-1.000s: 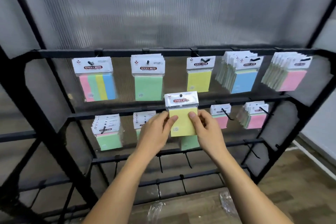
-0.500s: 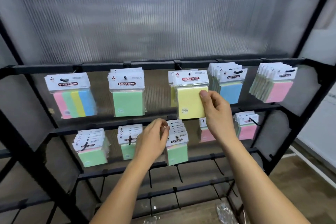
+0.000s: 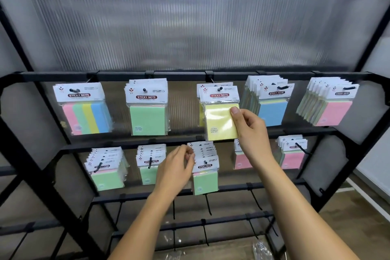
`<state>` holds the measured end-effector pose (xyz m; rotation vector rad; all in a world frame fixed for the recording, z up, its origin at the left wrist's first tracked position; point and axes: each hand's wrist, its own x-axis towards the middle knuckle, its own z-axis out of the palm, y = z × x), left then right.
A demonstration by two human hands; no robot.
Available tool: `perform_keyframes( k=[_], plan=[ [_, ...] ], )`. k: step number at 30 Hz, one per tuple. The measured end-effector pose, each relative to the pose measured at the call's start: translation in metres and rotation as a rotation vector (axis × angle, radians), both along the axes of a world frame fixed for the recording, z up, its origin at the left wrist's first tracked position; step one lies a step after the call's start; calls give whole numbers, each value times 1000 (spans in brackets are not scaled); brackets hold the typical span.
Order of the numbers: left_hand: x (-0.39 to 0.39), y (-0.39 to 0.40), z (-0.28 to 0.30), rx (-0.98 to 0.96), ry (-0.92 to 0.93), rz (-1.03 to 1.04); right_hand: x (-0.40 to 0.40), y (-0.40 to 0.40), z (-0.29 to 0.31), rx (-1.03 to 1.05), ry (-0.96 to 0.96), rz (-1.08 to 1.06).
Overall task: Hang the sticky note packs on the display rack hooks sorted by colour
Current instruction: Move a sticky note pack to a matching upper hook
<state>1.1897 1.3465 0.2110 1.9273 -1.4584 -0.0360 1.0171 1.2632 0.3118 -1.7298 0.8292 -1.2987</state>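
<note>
A person's left hand (image 3: 176,170), fingers curled and holding nothing, hovers just left of a green pack (image 3: 205,175) on the lower row; up and to its right, the right hand (image 3: 251,127) pinches a yellow pack (image 3: 220,121), threaded on the rack's (image 3: 190,75) hook (image 3: 219,88).
</note>
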Motion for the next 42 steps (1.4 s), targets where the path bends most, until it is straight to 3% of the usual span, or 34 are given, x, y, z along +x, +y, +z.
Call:
perform_keyframes(
  k=[14, 21, 28, 42],
  plan=[
    [-10, 0, -22, 45, -1, 68, 8, -25, -31, 100, 92, -41],
    [-29, 5, -55, 82, 12, 151, -8, -16, -98, 204, 228, -10],
    [-56, 9, -87, 114, 104, 321, -40, -13, -177, 254, 524, -24],
    [-80, -19, -92, 157, 138, 588, -77, -93, -183, 348, 606, -152]
  ],
)
